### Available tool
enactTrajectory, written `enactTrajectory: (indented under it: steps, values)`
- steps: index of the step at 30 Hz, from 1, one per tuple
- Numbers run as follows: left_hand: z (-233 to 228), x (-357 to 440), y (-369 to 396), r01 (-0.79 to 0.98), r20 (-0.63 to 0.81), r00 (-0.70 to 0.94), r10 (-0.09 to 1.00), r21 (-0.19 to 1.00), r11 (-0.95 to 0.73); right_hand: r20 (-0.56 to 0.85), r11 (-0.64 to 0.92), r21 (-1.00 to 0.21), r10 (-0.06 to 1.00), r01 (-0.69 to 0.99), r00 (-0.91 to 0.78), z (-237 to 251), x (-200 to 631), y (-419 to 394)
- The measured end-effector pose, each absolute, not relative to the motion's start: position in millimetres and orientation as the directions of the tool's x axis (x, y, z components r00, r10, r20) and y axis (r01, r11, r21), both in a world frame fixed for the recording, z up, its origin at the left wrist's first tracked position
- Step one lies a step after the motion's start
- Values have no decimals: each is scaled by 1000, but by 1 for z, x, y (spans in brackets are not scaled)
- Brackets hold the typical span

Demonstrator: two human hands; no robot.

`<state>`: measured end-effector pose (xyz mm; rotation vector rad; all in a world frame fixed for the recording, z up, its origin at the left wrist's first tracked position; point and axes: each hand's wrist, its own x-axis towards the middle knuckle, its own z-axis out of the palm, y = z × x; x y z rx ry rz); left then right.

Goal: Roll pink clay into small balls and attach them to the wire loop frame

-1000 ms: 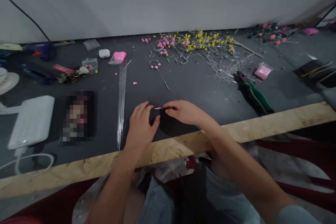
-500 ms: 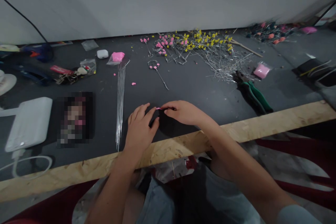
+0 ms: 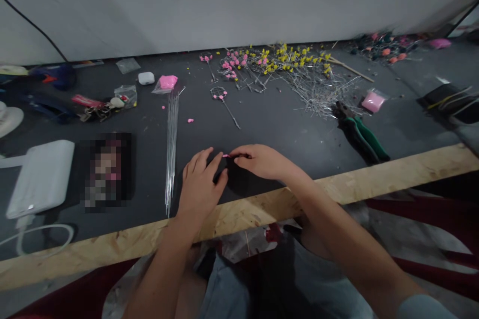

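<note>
Hands have barely shifted: left hand (image 3: 200, 182) rests flat and empty, right hand (image 3: 260, 161) still pinches a pink bit (image 3: 225, 155) between them. Wire bundle (image 3: 171, 144) lies left; beyond, pliers (image 3: 361, 132) and flower pile (image 3: 284, 67) stay untouched.

A dark bench (image 3: 284, 129) with a raw wooden front edge is seen. On it are laid a bundle of straight wires (image 3: 171, 134), a heap of wire stems with pink and yellow tips (image 3: 284, 67), green-handled pliers (image 3: 359, 132), two pink packets (image 3: 167, 82), an earbud case (image 3: 145, 78), keys (image 3: 99, 108) and a white box (image 3: 41, 177).
</note>
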<state>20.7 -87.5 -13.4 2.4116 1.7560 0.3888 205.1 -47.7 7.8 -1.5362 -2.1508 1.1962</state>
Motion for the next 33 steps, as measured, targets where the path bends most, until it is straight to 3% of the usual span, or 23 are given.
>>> enactTrajectory:
  steps: [8, 18, 25, 29, 33]
  values:
    - [-15, 20, -88, 918, 118, 309, 944, 221, -328, -248, 107, -740, 875, 664, -417, 9, 204, -48]
    - [-16, 18, -85, 911, 111, 293, 950, 271, -312, -199, 178, -740, 863, 649, -464, 5, 205, -48]
    - [-16, 17, -83, 896, 117, 260, 959, 342, -284, -194, 245, -667, 854, 704, -482, 4, 203, -47]
    - [-15, 17, -83, 900, 118, 287, 951, 306, -309, -189, 252, -649, 861, 718, -472, 3, 202, -46]
    - [-13, 19, -85, 917, 91, 313, 945, 229, -326, -205, 149, -749, 875, 646, -439, -1, 203, -44]
